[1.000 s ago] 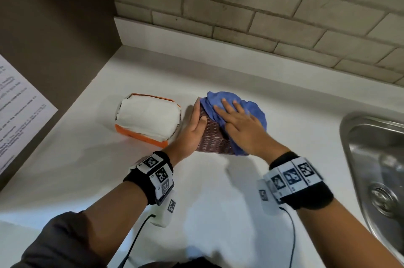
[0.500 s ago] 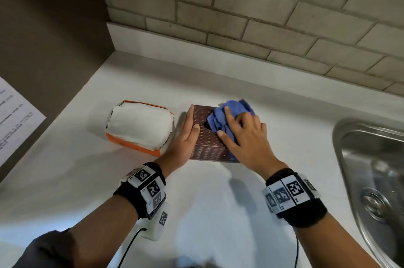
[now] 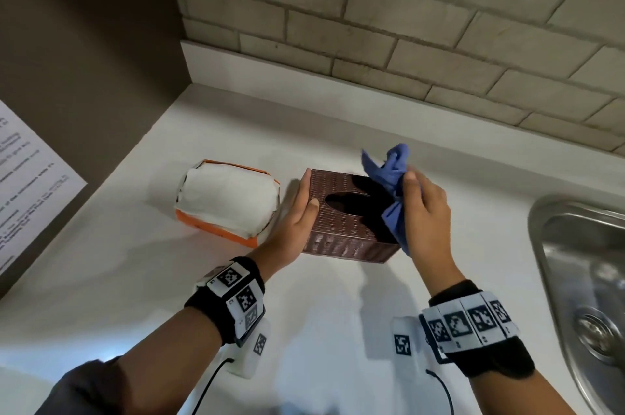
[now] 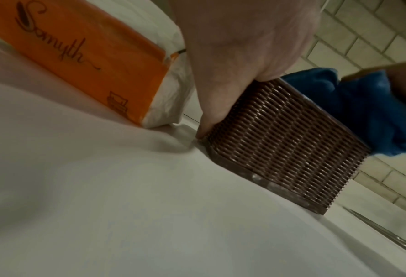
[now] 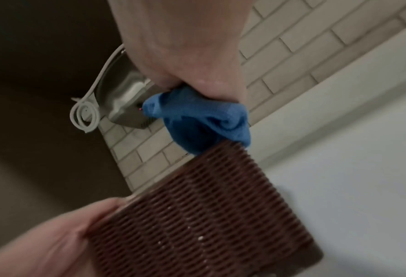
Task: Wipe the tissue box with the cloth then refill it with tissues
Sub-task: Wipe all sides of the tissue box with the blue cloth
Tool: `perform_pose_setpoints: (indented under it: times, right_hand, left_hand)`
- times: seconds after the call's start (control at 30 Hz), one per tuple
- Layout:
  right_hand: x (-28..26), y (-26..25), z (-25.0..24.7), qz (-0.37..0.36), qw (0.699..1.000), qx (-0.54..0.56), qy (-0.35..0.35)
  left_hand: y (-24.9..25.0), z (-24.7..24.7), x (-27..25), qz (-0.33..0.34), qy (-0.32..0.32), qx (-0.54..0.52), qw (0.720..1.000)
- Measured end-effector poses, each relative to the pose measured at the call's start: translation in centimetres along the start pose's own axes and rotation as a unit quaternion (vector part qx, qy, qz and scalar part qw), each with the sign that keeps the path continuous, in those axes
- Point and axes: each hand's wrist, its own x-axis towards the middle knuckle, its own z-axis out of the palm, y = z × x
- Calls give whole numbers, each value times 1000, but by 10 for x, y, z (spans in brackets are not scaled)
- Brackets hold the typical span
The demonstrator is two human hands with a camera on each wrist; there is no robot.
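Observation:
A brown woven tissue box (image 3: 341, 228) (image 4: 284, 142) (image 5: 211, 215) with a dark oval slot stands on the white counter (image 3: 304, 313). My left hand (image 3: 297, 211) (image 4: 232, 61) lies flat against its left side, fingers straight, thumb on the top edge. My right hand (image 3: 422, 208) (image 5: 190, 46) grips the bunched blue cloth (image 3: 392, 184) (image 4: 368, 112) (image 5: 204, 120) just above the box's right edge. An opened orange pack of white tissues (image 3: 226, 201) (image 4: 97, 60) lies left of the box.
A steel sink (image 3: 581, 279) is sunk in the counter at right. A brick-tiled wall (image 3: 372, 42) runs behind, with a metal fixture and coiled white cord (image 5: 85, 114) on it. A dark side wall carries a printed sheet (image 3: 23, 188) at left.
My right hand has gathered the cloth off the box top and lifted it to the right, baring the slot. The left hand stays against the box's side.

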Motion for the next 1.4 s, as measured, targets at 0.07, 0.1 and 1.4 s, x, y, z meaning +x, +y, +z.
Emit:
perform_pose_setpoints:
  times: [0.07, 0.1, 1.4]
  right_hand:
    - [-5, 4, 10, -61, 979, -185, -67]
    - [-9, 9, 14, -96, 946, -289, -107]
    - [-72, 49, -12, -234, 857, -414, -199]
  left_hand:
    - [0, 0, 0, -3, 1, -8, 1000]
    - [0, 0, 0, -4, -1, -8, 1000]
    - [8, 3, -1, -14, -20, -16, 1000]
